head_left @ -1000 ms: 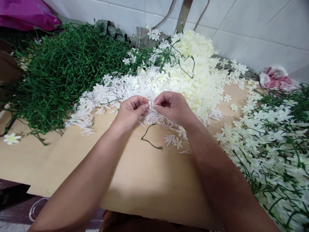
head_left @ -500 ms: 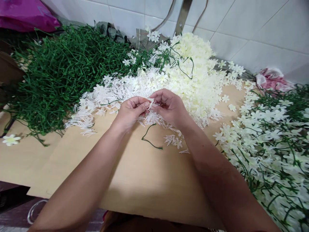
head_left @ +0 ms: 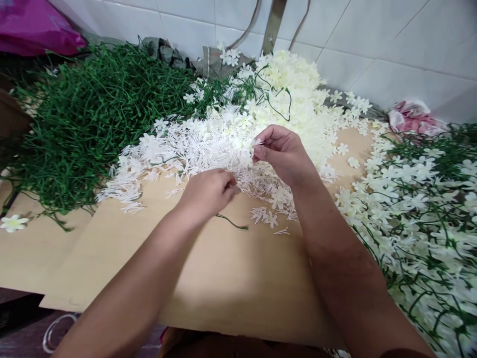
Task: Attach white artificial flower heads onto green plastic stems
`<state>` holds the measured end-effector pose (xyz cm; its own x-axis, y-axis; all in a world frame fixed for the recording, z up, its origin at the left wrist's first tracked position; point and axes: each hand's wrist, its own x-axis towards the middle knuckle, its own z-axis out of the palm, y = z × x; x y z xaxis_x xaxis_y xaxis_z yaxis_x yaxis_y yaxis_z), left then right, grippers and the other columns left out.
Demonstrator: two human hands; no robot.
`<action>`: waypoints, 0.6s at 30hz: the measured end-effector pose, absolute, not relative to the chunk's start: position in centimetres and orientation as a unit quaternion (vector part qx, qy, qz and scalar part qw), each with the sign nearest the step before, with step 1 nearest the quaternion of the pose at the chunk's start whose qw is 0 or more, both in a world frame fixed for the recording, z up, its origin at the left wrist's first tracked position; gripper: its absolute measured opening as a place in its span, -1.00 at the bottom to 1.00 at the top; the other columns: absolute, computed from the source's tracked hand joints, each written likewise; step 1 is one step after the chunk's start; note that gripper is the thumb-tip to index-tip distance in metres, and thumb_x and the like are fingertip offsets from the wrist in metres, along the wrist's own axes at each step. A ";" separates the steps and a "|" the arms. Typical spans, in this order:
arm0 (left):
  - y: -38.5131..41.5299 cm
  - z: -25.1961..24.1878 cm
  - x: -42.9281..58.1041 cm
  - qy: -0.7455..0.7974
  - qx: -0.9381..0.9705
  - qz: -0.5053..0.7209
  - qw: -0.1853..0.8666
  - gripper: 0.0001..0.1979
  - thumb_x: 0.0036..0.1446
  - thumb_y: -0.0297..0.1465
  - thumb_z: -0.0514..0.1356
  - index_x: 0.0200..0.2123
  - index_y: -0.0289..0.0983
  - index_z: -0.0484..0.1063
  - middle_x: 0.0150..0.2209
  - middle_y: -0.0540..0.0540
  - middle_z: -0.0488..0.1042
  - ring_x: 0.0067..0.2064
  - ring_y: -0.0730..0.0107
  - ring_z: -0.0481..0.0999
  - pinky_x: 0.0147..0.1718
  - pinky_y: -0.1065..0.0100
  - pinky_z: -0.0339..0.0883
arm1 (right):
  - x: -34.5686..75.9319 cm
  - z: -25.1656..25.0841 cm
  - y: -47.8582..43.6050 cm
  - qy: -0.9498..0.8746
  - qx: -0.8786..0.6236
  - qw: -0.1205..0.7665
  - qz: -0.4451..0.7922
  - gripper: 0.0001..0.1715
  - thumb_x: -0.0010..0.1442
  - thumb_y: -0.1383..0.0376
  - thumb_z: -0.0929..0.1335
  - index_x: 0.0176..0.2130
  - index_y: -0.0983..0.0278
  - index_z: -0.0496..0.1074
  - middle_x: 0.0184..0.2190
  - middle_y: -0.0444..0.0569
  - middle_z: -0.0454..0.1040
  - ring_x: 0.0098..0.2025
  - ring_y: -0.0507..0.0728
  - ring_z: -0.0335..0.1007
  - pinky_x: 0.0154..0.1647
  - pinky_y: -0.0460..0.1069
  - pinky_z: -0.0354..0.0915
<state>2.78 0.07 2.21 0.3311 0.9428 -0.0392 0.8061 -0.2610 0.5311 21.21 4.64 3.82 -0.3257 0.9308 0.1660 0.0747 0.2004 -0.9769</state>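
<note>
My right hand is raised over the heap of white plastic stamen pieces, its fingertips pinched on a small white flower piece. My left hand is curled knuckles-up at the near edge of that heap, fingers closed over the upper end of a loose green stem lying on the cardboard sheet. What the left fingers hold is hidden. A mound of cream fabric petals lies just beyond my right hand.
A big pile of green plastic stems fills the left. Finished green sprigs with white flowers cover the right. A magenta bag sits far left, a pink bag at right. White tiled wall behind.
My hands were pinched together on one small white piece. They have parted: the right lifted away up and right with the piece, the left dropped down toward the green stem.
</note>
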 end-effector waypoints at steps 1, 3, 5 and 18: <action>-0.1 2.2 3.0 0.553 0.804 0.102 0.194 -0.82 0.08 -0.37 0.16 -0.32 -0.26 0.55 -0.27 -0.15 0.58 -0.30 0.21 0.49 -0.37 0.28 0.19 | 21.4 4.0 4.6 -0.641 -0.387 0.422 0.511 -0.60 0.00 0.04 0.47 -0.39 0.23 0.29 -0.50 -0.19 0.31 -0.42 -0.04 0.33 -0.34 -0.04 0.37; -0.2 2.3 3.5 0.539 0.830 0.059 0.129 -0.78 0.07 -0.45 0.10 -0.30 -0.28 0.56 -0.25 -0.18 0.57 -0.25 0.14 0.51 -0.33 0.25 0.21 | 21.6 4.1 4.5 -0.636 -0.369 0.404 0.544 -0.56 -0.03 0.02 0.49 -0.39 0.23 0.30 -0.50 -0.19 0.33 -0.42 -0.03 0.37 -0.33 -0.03 0.40; -0.2 2.2 3.6 0.528 0.842 0.051 0.094 -0.76 0.07 -0.49 0.07 -0.32 -0.29 0.55 -0.29 -0.20 0.55 -0.23 0.12 0.52 -0.31 0.24 0.23 | 21.6 4.0 4.6 -0.630 -0.344 0.386 0.579 -0.54 -0.08 0.02 0.52 -0.39 0.24 0.31 -0.50 -0.19 0.36 -0.42 -0.01 0.40 -0.33 -0.02 0.42; 2.5 2.3 -0.8 0.544 0.524 0.594 0.276 -0.87 0.01 -0.41 0.22 -0.30 -0.23 0.46 -0.43 -0.01 0.47 -0.39 0.48 0.45 -0.32 0.39 0.36 | 15.7 -0.7 2.8 -0.557 -0.269 0.289 0.730 -0.56 -0.23 0.18 0.59 -0.45 0.30 0.37 -0.53 -0.21 0.44 -0.45 -0.06 0.38 -0.33 -0.10 0.35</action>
